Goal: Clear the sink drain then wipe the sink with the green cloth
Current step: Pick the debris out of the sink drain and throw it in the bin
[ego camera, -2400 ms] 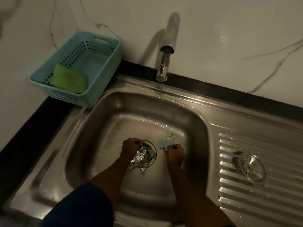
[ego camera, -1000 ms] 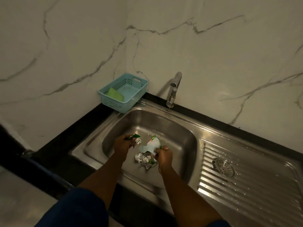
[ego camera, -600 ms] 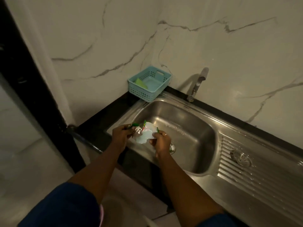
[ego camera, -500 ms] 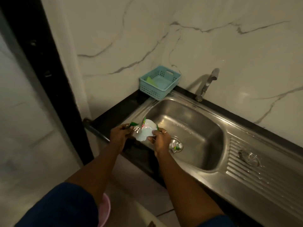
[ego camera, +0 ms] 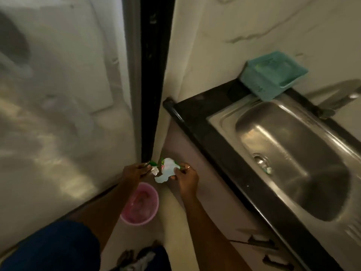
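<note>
My left hand [ego camera: 135,171] pinches a small crumpled foil and green wrapper scrap [ego camera: 153,167]. My right hand [ego camera: 186,177] holds a pale torn wrapper [ego camera: 166,171] with green edges. Both hands are out past the counter's left end, just above a pink bin [ego camera: 139,204] on the floor. The steel sink [ego camera: 289,159] lies to the right; a bit of foil litter [ego camera: 267,170] still sits at its drain [ego camera: 260,160]. The green cloth [ego camera: 262,68] rests in the teal basket [ego camera: 273,75], blurred.
A black counter edge [ego camera: 197,122] runs between my hands and the sink. The tap [ego camera: 340,96] stands at the back right. A dark door frame [ego camera: 154,75] rises just left of the counter. My feet show at the bottom.
My hands lifted the wrappers out of the sink and carried them left, off the counter and over the pink bin. My view swung left and down with them.
</note>
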